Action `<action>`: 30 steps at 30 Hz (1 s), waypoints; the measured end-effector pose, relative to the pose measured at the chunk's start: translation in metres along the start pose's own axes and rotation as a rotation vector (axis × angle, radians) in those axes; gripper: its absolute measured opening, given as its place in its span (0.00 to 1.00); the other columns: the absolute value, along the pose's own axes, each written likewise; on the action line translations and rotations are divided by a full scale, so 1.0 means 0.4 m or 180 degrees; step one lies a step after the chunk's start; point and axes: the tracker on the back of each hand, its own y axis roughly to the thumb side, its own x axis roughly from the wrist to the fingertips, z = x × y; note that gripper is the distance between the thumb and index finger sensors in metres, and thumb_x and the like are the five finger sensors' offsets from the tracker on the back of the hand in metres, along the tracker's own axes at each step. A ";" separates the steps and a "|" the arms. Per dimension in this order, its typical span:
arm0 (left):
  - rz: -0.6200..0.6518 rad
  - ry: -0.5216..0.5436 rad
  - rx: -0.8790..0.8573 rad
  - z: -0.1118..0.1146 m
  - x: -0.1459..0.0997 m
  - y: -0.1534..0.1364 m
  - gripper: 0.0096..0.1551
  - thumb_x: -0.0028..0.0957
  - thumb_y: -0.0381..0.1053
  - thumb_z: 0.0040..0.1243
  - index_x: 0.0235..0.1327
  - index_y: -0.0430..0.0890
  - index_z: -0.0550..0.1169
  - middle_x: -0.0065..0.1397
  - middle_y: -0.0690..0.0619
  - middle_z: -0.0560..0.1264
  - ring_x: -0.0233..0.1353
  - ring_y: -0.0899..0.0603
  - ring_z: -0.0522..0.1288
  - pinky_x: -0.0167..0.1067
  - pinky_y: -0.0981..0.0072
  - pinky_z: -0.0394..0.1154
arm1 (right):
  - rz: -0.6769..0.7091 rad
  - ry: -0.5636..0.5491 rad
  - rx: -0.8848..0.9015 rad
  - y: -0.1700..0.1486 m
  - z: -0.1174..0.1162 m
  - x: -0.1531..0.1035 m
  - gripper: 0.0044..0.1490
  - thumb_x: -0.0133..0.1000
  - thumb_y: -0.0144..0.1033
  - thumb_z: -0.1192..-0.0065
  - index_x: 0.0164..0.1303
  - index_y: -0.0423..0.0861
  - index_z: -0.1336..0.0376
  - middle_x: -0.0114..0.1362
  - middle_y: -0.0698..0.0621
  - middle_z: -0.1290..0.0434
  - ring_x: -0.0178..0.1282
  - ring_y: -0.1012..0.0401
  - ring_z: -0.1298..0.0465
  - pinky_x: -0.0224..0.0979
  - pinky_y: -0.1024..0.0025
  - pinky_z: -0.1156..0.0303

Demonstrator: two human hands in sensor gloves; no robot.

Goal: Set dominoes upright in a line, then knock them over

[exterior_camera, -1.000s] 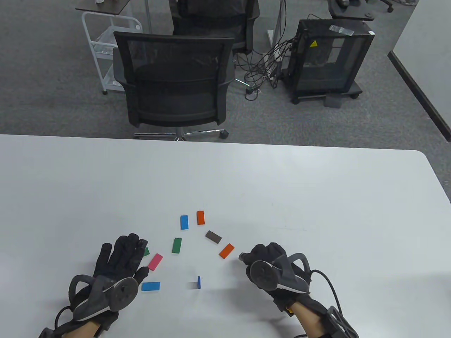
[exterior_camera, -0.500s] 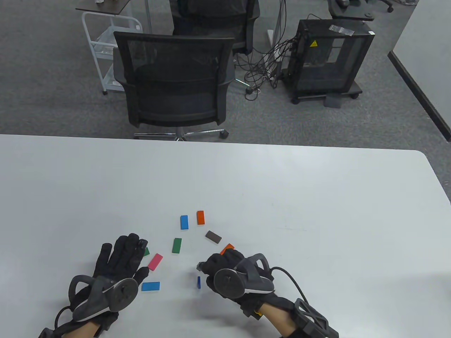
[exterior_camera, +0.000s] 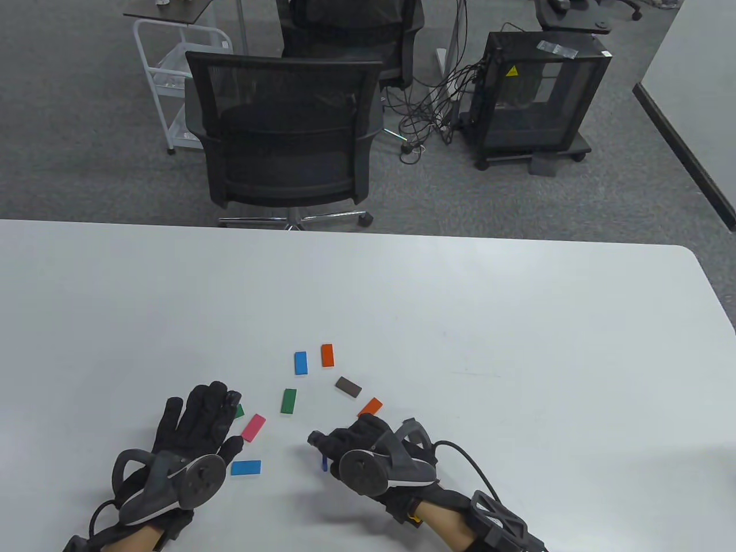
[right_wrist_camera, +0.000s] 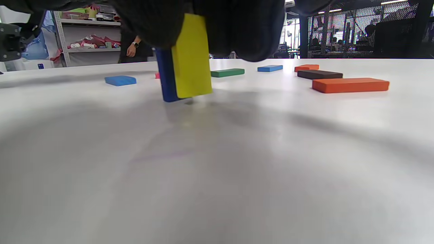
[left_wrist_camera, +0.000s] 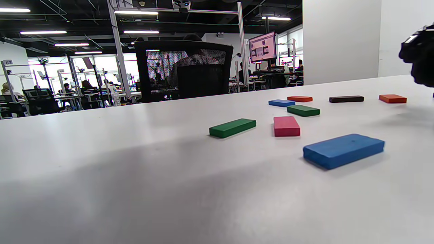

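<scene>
Left hand [exterior_camera: 192, 422] fingers straight and loosely spread, flat on the white table [exterior_camera: 402, 299], holding nothing, parked out of the way, I'd judge, with a green domino [left_wrist_camera: 232, 127] peeking out at its 1 o'clock. Moving right: a pink domino [exterior_camera: 253, 427] and a light blue domino [exterior_camera: 246, 467] lie flat just beside that hand, another green one [exterior_camera: 288, 401] farther up, then a blue [exterior_camera: 301, 363] and orange pair [exterior_camera: 327, 355] at 12 o'clock of the cluster. Now the action: the right hand [exterior_camera: 359, 445] pinches a yellow domino [right_wrist_camera: 192, 56] by its top, carried slightly tilted with its bottom edge just off or barely on the table, right beside the dark blue domino [right_wrist_camera: 166, 76] already standing. Held high like that so the base can seat cleanly, I reckon. Careful, they look almost touching! A brown domino [exterior_camera: 348, 387] and an orange domino [exterior_camera: 370, 406] wait flat at the hand's 12 o'clock.
</scene>
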 end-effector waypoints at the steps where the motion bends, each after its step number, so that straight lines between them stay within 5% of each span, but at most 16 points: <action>1: 0.0000 0.0001 0.0000 0.000 0.000 0.000 0.40 0.74 0.63 0.29 0.95 0.46 0.48 0.96 0.44 0.46 0.92 0.34 0.46 0.85 0.39 0.41 | 0.0000 0.0006 0.0003 0.000 -0.001 0.001 0.38 0.60 0.44 0.37 0.82 0.54 0.44 0.75 0.51 0.31 0.72 0.53 0.28 0.82 0.47 0.43; 30: 0.0007 -0.0010 0.0003 0.000 0.000 0.000 0.40 0.74 0.63 0.29 0.95 0.46 0.48 0.96 0.44 0.47 0.92 0.34 0.46 0.85 0.39 0.41 | -0.0097 0.0190 0.0005 -0.007 -0.014 0.002 0.43 0.60 0.48 0.38 0.84 0.49 0.47 0.77 0.48 0.32 0.73 0.51 0.28 0.82 0.45 0.43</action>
